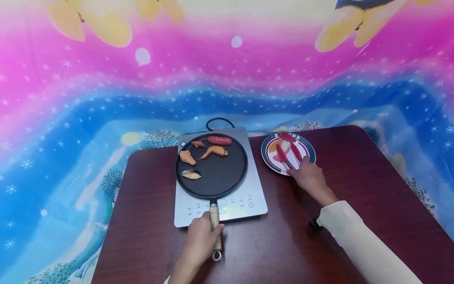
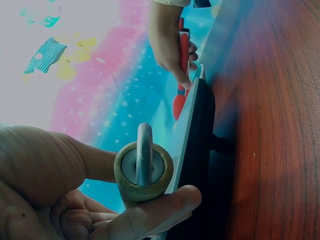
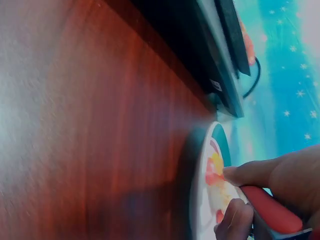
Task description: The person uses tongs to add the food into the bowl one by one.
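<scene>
My left hand [image 1: 200, 238] grips the pale wooden handle [image 2: 144, 175] of a flat black pan [image 1: 220, 177]. In the pan lie a red sausage [image 1: 220, 140], a tailed golden piece [image 1: 216, 150], a fried-looking chunk [image 1: 187, 157], a small reddish piece [image 1: 198, 144] and a yellowish piece with a dark edge [image 1: 192, 174]. To the right, my right hand [image 1: 312, 179] holds red-and-metal tongs [image 2: 184, 52]. Their ends reach over a round plate [image 1: 266, 159] with a dark green rim. A whitish piece [image 1: 285, 146] shows between the tong arms; red bits surround it.
Beneath the pan is a silver induction cooker [image 1: 257, 197], its black cable [image 1: 220, 119] looping behind. Both cooker and plate stand on a dark red-brown table [image 1: 149, 197]. A patterned pink and blue cloth [image 1: 198, 75] hangs behind and along the sides.
</scene>
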`<action>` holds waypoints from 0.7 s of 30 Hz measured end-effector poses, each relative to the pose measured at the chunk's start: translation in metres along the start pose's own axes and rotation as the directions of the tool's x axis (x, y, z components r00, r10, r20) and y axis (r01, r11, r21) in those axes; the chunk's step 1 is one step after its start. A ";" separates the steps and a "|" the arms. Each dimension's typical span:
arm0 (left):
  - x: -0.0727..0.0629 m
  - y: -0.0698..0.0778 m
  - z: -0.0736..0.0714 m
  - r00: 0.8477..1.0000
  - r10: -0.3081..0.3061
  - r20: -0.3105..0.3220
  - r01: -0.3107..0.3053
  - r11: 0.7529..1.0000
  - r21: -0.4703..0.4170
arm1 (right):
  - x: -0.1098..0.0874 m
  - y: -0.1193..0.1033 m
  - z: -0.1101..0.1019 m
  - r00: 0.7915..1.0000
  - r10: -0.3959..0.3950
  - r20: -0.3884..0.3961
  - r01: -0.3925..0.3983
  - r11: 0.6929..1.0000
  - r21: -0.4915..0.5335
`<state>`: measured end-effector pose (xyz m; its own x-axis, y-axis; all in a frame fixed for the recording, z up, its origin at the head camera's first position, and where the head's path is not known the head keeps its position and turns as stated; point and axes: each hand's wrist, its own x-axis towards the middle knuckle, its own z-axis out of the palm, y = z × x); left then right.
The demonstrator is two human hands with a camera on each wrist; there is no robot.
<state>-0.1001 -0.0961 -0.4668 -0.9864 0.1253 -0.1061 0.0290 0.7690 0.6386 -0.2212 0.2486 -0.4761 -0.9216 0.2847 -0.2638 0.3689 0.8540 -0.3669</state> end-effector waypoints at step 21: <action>0.000 0.001 0.000 1.000 -0.004 0.006 0.004 1.000 0.004 | 0.008 0.002 -0.004 0.999 0.031 0.022 -0.031 0.999 -0.010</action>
<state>-0.1002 -0.0952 -0.4665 -0.9856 0.1258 -0.1130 0.0257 0.7720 0.6351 -0.2283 0.2541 -0.4747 -0.9069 0.3015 -0.2944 0.3958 0.8494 -0.3492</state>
